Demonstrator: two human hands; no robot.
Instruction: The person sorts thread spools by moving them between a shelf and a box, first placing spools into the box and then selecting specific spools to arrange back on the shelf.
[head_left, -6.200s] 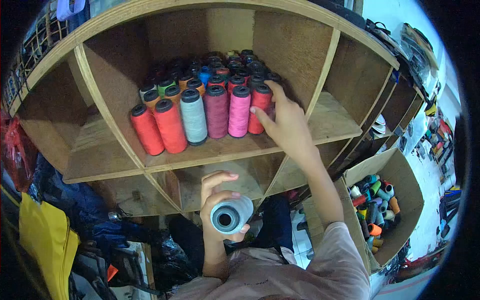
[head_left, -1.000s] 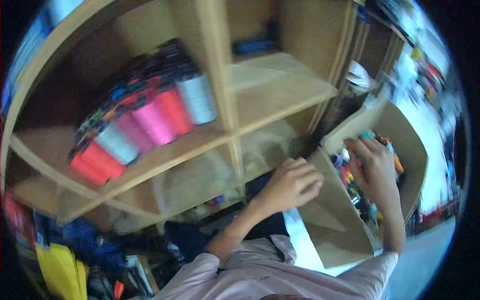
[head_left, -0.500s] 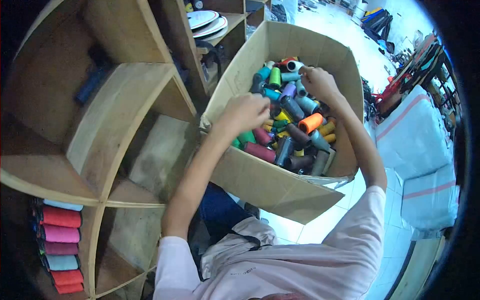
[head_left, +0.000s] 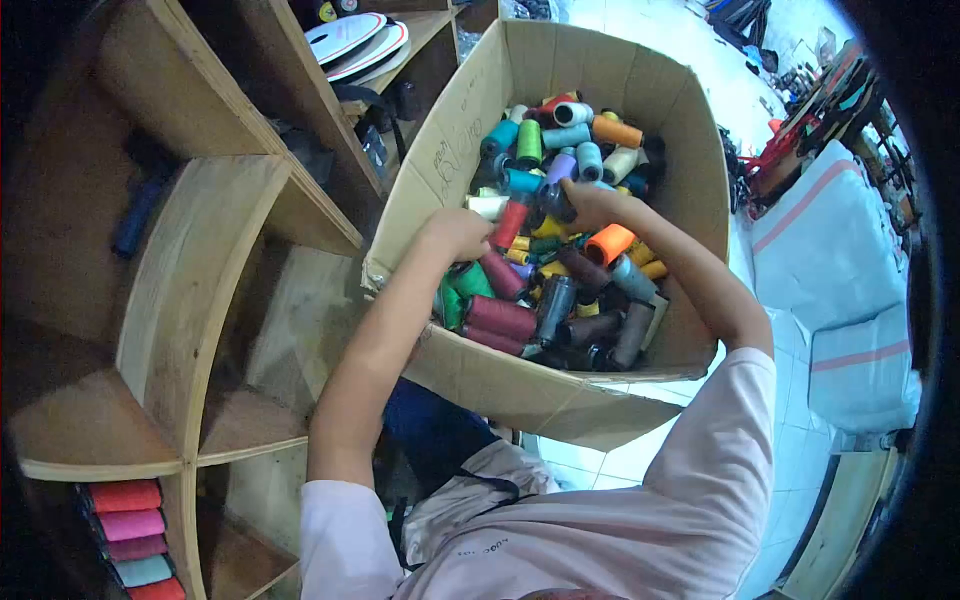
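Wooden shelves (head_left: 185, 290) fill nine o'clock; at seven, five visible shelved spools (head_left: 132, 525) line up, presumably so colours show. One cardboard box (head_left: 425, 185) at twelve holds loose spools (head_left: 500, 318), too overlapped for me to count. The left hand (head_left: 458, 235) curls beside one red spool (head_left: 511, 218), the right hand (head_left: 595, 207) at one dark spool (head_left: 554, 205); whether either grips, I can't tell.

You wear a pale pink shirt (head_left: 600, 490) with short, loose sleeves, the left sleeve (head_left: 345, 530) and right sleeve (head_left: 715, 425) both ending above your elbows. Small dark lettering (head_left: 483, 548) crosses the chest, too small to read. The cloth creases softly and bunches near your waist, where a thin dark strap (head_left: 490, 482) shows. Below it are your dark blue trousers (head_left: 432, 425). Your left hand (head_left: 460, 234) and right hand (head_left: 592, 204) are bare.
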